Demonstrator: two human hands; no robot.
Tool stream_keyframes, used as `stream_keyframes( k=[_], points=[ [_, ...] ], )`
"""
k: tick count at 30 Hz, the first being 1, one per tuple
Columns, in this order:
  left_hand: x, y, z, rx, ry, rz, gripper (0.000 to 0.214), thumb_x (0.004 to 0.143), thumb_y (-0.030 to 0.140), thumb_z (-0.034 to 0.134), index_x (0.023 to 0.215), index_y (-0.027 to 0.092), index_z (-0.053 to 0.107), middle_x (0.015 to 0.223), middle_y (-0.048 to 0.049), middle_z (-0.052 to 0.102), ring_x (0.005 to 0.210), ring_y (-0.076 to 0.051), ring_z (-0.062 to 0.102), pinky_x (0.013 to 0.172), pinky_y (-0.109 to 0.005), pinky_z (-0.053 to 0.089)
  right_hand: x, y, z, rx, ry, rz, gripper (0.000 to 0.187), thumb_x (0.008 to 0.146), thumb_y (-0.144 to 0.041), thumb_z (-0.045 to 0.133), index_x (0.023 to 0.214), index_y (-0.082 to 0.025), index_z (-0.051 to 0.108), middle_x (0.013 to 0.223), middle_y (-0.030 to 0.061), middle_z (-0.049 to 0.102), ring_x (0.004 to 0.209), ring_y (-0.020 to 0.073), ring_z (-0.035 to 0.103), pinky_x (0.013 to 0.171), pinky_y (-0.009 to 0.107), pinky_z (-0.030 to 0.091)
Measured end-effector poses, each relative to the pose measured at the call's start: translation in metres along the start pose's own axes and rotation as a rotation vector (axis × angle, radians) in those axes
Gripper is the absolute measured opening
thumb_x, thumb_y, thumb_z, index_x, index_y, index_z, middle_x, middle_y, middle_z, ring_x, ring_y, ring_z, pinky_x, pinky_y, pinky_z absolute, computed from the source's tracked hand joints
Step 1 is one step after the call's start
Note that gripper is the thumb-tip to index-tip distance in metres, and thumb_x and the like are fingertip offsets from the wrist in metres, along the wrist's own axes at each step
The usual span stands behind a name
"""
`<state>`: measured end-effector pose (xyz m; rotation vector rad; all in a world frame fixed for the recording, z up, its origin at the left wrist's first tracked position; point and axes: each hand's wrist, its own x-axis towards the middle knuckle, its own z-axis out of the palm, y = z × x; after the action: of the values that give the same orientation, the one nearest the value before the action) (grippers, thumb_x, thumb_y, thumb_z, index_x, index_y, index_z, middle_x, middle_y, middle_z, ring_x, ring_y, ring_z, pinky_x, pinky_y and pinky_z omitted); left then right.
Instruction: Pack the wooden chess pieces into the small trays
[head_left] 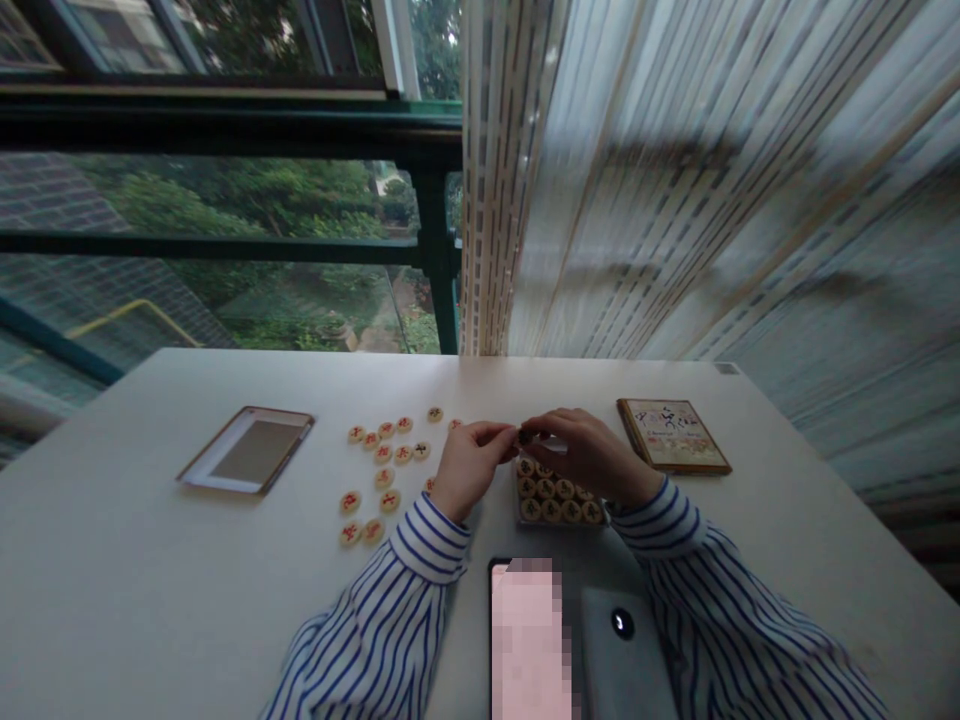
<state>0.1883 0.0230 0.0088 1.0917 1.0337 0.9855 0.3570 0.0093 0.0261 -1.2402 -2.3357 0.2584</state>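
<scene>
My left hand (pixel 466 468) and my right hand (pixel 587 455) meet above a tray of round wooden chess pieces (pixel 559 500) on the white table (pixel 135 570). Both hands pinch one dark-marked chess piece (pixel 526 436) between their fingertips. Several loose pieces with red and dark marks (pixel 382 470) lie scattered left of my left hand. Part of the tray is hidden under my right hand.
An open box lid or tray (pixel 247 450) lies at the left. A printed box cover (pixel 673 435) lies at the right. A phone (pixel 531 640) and a grey device (pixel 621 650) sit near the front edge. Window glass and striped curtains stand behind the table.
</scene>
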Motion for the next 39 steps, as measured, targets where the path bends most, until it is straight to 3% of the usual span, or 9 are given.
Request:
stream_keyframes(
  k=[13,28,39],
  points=[
    [0.009,-0.02,-0.013,0.544,0.017,0.176,0.023,0.075,0.027,0.054,0.089,0.014,0.067,0.078,-0.0083,0.069,0.072,-0.018,0.064,0.069,-0.03,0.049,0.0,0.018,0.011,-0.168,-0.169,0.061,0.023,0.081,-0.034,0.053,0.096,-0.019,0.064,0.087,0.0061,0.066,0.077,0.0163,0.059,0.071,0.028,0.04],
    [0.003,-0.016,-0.01,0.859,-0.071,0.161,0.029,0.079,0.025,0.047,0.098,0.014,0.066,0.094,-0.0081,0.069,0.086,-0.017,0.063,0.079,-0.027,0.046,0.0,0.019,0.018,-0.301,-0.266,0.105,0.025,0.084,-0.033,0.049,0.102,-0.021,0.061,0.094,0.0068,0.064,0.087,0.0183,0.057,0.074,0.028,0.035],
    [0.002,-0.019,-0.008,0.904,-0.096,0.189,0.028,0.077,0.023,0.049,0.097,0.013,0.066,0.092,-0.0078,0.069,0.083,-0.017,0.063,0.076,-0.025,0.046,0.002,0.012,0.017,-0.366,-0.31,0.082,0.023,0.085,-0.029,0.049,0.103,-0.021,0.06,0.091,0.0063,0.062,0.084,0.0169,0.056,0.071,0.027,0.033]
  ],
)
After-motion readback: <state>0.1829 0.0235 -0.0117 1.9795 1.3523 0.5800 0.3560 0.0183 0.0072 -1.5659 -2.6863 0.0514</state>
